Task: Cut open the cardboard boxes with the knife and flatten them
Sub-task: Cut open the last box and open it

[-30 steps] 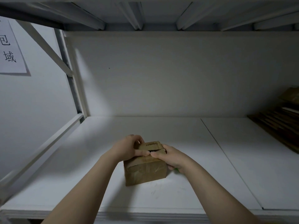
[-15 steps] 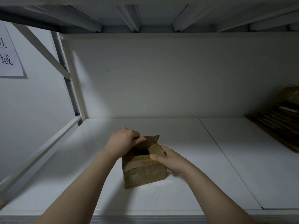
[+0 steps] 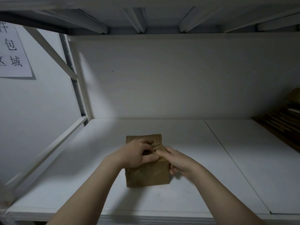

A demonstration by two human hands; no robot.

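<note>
Two white panels, joined by a seam right of centre, form the shelf [image 3: 243, 168], closed behind by a plain back wall [image 3: 178, 78] and roofed by a ribbed upper shelf [image 3: 146, 17]. A cardboard box [image 3: 146, 177] is stood at lower centre. Its top flaps are gripped by curled fingers of the left hand [image 3: 134, 155] and pinched by the right hand [image 3: 180, 161]. A paper sign [image 3: 11, 51] is seen at upper left, and stacked cardboard [image 3: 282, 120] at the right edge.
</note>
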